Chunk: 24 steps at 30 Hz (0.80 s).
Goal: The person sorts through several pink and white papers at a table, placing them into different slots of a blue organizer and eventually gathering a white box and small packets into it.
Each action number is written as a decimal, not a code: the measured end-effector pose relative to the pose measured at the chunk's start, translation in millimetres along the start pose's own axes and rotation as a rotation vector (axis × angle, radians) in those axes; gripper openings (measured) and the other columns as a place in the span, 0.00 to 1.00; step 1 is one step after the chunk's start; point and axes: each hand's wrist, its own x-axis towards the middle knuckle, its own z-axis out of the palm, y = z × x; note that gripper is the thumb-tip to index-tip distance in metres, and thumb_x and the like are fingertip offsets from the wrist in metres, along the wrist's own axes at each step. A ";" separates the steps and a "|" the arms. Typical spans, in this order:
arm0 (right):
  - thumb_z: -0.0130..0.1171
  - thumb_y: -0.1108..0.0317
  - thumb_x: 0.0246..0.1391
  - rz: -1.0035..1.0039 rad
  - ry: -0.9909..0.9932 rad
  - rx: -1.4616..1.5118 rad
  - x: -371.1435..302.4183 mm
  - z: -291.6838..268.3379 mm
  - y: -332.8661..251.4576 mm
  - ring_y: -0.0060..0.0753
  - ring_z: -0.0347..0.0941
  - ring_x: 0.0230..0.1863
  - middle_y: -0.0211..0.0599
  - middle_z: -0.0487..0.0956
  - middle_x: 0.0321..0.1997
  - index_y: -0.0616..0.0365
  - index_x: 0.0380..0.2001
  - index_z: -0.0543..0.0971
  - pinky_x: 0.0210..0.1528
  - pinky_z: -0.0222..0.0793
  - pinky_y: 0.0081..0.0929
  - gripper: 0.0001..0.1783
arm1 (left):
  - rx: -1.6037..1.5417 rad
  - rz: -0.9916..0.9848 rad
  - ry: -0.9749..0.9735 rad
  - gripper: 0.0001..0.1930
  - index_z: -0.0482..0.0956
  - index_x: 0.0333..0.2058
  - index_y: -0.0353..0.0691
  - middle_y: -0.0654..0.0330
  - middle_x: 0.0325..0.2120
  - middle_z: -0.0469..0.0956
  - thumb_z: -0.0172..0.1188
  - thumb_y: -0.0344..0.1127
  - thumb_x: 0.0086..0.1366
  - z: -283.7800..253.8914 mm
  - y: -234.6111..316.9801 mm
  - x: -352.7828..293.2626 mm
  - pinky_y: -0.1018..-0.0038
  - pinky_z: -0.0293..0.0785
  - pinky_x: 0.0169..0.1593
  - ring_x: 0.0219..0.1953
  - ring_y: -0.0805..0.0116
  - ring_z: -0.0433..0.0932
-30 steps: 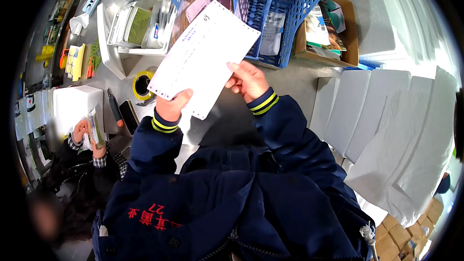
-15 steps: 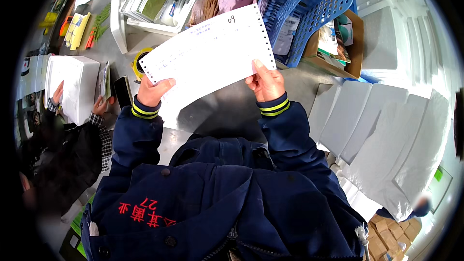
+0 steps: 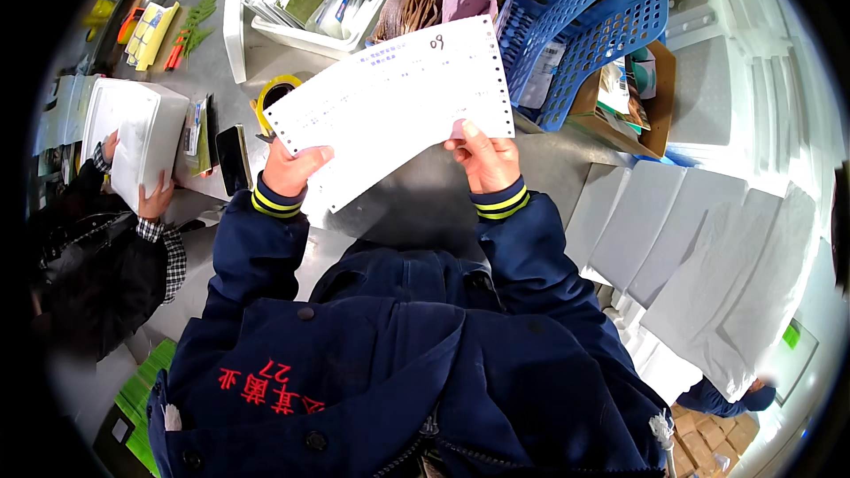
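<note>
A white printed form sheet (image 3: pixel 398 93) with punched holes along both side edges is held up between my hands, above the metal table (image 3: pixel 407 199). My left hand (image 3: pixel 296 166) pinches its left side, the thumb lying on top. At the lower right edge my right hand (image 3: pixel 484 155) grips it between thumb and curled fingers. Part of the sheet hangs down beside my left hand. A roll of yellow tape (image 3: pixel 276 93) lies just beyond my left hand, and a dark phone (image 3: pixel 234 159) is to its left.
Blue perforated baskets (image 3: pixel 611 18) and a cardboard box (image 3: pixel 660 97) of packets stand at the back right. A white foam box (image 3: pixel 354 40) holds stacked cards. Grey-white foam panels (image 3: pixel 651 221) lean at right. At left, another person's hands (image 3: pixel 156 197) hold a white foam box (image 3: pixel 146 137).
The sheet and my hands have shifted slightly right, and the sheet sits a little lower. The other person's near hand has moved onto the foam box, which now looks more tilted.
</note>
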 end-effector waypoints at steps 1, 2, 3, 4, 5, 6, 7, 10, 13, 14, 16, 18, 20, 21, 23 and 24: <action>0.57 0.66 0.49 -0.020 -0.006 -0.014 -1.0 3.7 2.3 0.22 0.70 0.26 0.31 0.76 0.30 0.60 0.36 0.74 0.25 0.61 0.16 0.12 | 0.022 -0.001 -0.021 0.25 0.62 0.49 0.31 0.56 0.44 0.70 0.52 0.24 0.50 -3.3 -1.4 -0.5 0.74 0.65 0.46 0.43 0.67 0.70; 0.58 0.68 0.48 0.002 0.058 0.022 -4.0 9.3 0.2 0.21 0.69 0.26 0.31 0.75 0.30 0.61 0.36 0.74 0.26 0.62 0.16 0.12 | 0.045 -0.002 -0.043 0.25 0.61 0.50 0.31 0.55 0.45 0.70 0.51 0.25 0.50 -9.0 -4.3 -0.9 0.74 0.65 0.47 0.44 0.66 0.70; 0.58 0.68 0.48 0.004 0.055 0.005 -3.6 7.1 0.5 0.21 0.69 0.26 0.31 0.75 0.30 0.61 0.36 0.74 0.26 0.63 0.16 0.11 | 0.067 -0.004 -0.066 0.26 0.60 0.51 0.31 0.54 0.46 0.69 0.51 0.25 0.51 -12.1 -5.8 -1.0 0.73 0.65 0.47 0.46 0.64 0.70; 0.58 0.68 0.48 0.005 0.052 -0.012 -2.2 4.1 -1.0 0.20 0.69 0.26 0.31 0.75 0.30 0.61 0.36 0.74 0.27 0.63 0.16 0.11 | 0.044 -0.019 -0.070 0.26 0.61 0.51 0.31 0.55 0.45 0.70 0.52 0.25 0.50 -10.3 -3.8 -0.6 0.73 0.65 0.47 0.45 0.66 0.70; 0.58 0.68 0.48 0.005 0.049 -0.029 -1.4 2.2 -1.8 0.20 0.69 0.27 0.32 0.75 0.30 0.61 0.36 0.74 0.27 0.64 0.16 0.11 | 0.021 -0.035 -0.075 0.25 0.62 0.50 0.32 0.56 0.43 0.70 0.52 0.25 0.50 -6.6 -1.1 -1.0 0.74 0.65 0.46 0.44 0.68 0.70; 0.58 0.69 0.48 -0.005 0.077 0.007 -4.3 3.5 1.7 0.19 0.68 0.25 0.32 0.75 0.30 0.61 0.35 0.75 0.27 0.64 0.15 0.11 | -0.002 -0.051 -0.080 0.25 0.63 0.49 0.32 0.58 0.42 0.71 0.53 0.24 0.50 -2.7 0.6 -1.3 0.75 0.65 0.45 0.43 0.69 0.70; 0.57 0.68 0.48 0.009 0.075 -0.012 -7.2 6.7 2.6 0.17 0.67 0.22 0.30 0.74 0.28 0.61 0.36 0.73 0.22 0.61 0.14 0.12 | 0.019 -0.047 -0.126 0.25 0.63 0.50 0.32 0.58 0.42 0.71 0.54 0.25 0.50 -0.3 -0.9 -0.8 0.75 0.65 0.46 0.44 0.69 0.69; 0.55 0.67 0.49 -0.032 0.098 -0.198 -18.8 -5.2 11.6 0.15 0.63 0.18 0.26 0.72 0.26 0.57 0.44 0.67 0.15 0.50 0.13 0.18 | 0.149 -0.010 -0.274 0.27 0.61 0.51 0.32 0.57 0.45 0.69 0.56 0.27 0.52 4.8 -18.8 1.7 0.73 0.62 0.50 0.46 0.68 0.67; 0.54 0.72 0.47 -0.115 0.076 -0.068 -22.2 -30.4 13.9 0.27 0.70 0.37 0.36 0.72 0.40 0.61 0.47 0.65 0.36 0.67 0.21 0.22 | 0.007 -0.163 -0.341 0.24 0.60 0.51 0.33 0.57 0.45 0.68 0.53 0.32 0.56 5.0 -25.0 10.1 0.75 0.61 0.50 0.46 0.69 0.67; 0.54 0.73 0.46 -0.127 0.040 -0.026 -26.5 -34.5 8.1 0.32 0.67 0.46 0.39 0.69 0.45 0.62 0.48 0.64 0.47 0.64 0.27 0.23 | 0.085 -0.161 -0.242 0.20 0.63 0.49 0.32 0.58 0.42 0.69 0.51 0.34 0.59 4.0 -25.1 15.9 0.78 0.63 0.46 0.42 0.74 0.68; 0.54 0.74 0.47 -0.149 0.039 0.010 -26.7 -50.9 10.5 0.31 0.68 0.44 0.39 0.70 0.44 0.62 0.48 0.64 0.44 0.65 0.25 0.23 | 0.344 -0.001 -0.066 0.18 0.64 0.46 0.32 0.56 0.40 0.70 0.49 0.38 0.61 20.9 -20.3 37.6 0.78 0.67 0.39 0.35 0.74 0.70; 0.55 0.74 0.47 -0.118 0.066 0.060 -30.0 -55.0 6.6 0.29 0.68 0.43 0.38 0.71 0.43 0.63 0.47 0.66 0.44 0.64 0.23 0.22 | 0.428 0.062 0.032 0.19 0.65 0.45 0.33 0.56 0.39 0.70 0.53 0.38 0.59 48.6 -7.1 66.4 0.81 0.67 0.32 0.29 0.77 0.69; 0.55 0.74 0.47 -0.122 0.066 0.054 -30.3 -58.2 7.1 0.29 0.67 0.43 0.37 0.71 0.43 0.63 0.46 0.66 0.45 0.64 0.24 0.21 | 0.552 0.252 0.146 0.23 0.66 0.45 0.32 0.56 0.37 0.71 0.58 0.39 0.55 73.5 -7.8 101.8 0.81 0.67 0.29 0.27 0.77 0.68; 0.54 0.75 0.47 -0.130 0.060 0.017 -30.2 -62.0 9.8 0.30 0.67 0.44 0.38 0.70 0.44 0.62 0.47 0.65 0.46 0.63 0.25 0.22 | 0.641 0.347 0.235 0.25 0.65 0.45 0.31 0.55 0.37 0.71 0.61 0.41 0.53 85.8 -10.3 121.1 0.80 0.67 0.29 0.27 0.76 0.69; 0.51 0.78 0.48 -0.151 0.048 -0.060 -29.6 -68.3 15.8 0.33 0.67 0.47 0.39 0.69 0.46 0.62 0.49 0.63 0.49 0.63 0.28 0.23 | 0.909 0.531 0.356 0.32 0.66 0.43 0.31 0.51 0.31 0.70 0.66 0.46 0.45 105.0 -17.2 151.7 0.70 0.67 0.34 0.30 0.61 0.69; 0.56 0.74 0.46 -0.217 0.052 -0.032 -29.3 -66.8 17.9 0.29 0.67 0.44 0.36 0.72 0.43 0.62 0.45 0.68 0.46 0.63 0.23 0.20 | 0.999 0.566 0.405 0.32 0.66 0.43 0.31 0.50 0.32 0.68 0.65 0.47 0.44 111.3 -19.6 160.5 0.66 0.66 0.38 0.32 0.55 0.67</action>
